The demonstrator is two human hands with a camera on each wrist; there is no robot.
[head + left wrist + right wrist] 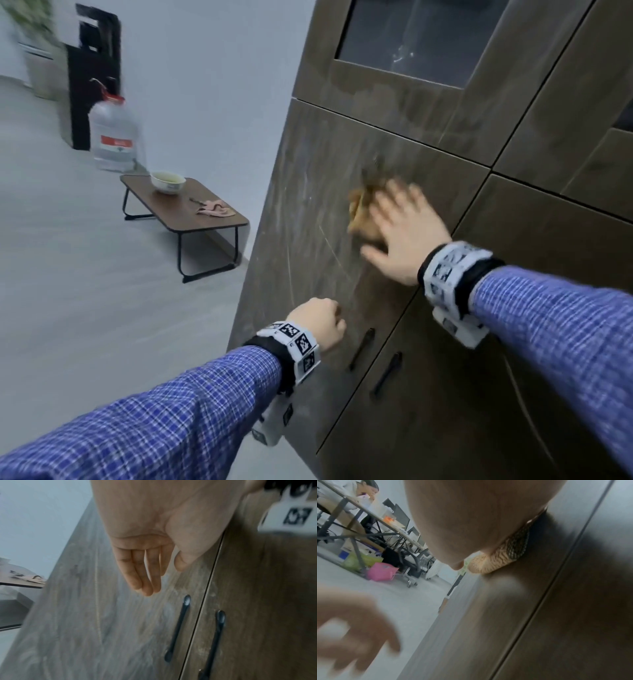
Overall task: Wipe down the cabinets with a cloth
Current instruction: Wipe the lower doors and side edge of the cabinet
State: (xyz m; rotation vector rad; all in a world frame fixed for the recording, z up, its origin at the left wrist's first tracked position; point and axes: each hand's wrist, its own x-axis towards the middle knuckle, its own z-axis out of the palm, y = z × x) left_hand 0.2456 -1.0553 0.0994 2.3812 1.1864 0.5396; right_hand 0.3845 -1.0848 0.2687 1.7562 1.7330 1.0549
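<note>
A dark brown stone-patterned cabinet (308,205) fills the right of the head view. My right hand (394,219) lies flat with spread fingers on the left lower door and presses a tan, net-textured cloth (358,209) against it; motion blurs both. In the right wrist view the cloth (505,555) is squeezed between my palm and the door (505,615). My left hand (318,322) hovers lower, close to the door's left part, holding nothing. Seen from the left wrist, its fingers (145,574) hang relaxed just off the surface.
Two black bar handles (361,349) (387,373) sit either side of the door seam below my hands. A glass-fronted door (411,41) is above. To the left stand a low table (178,216) with a bowl (168,181) and pink rag (214,209), and a water jug (113,137).
</note>
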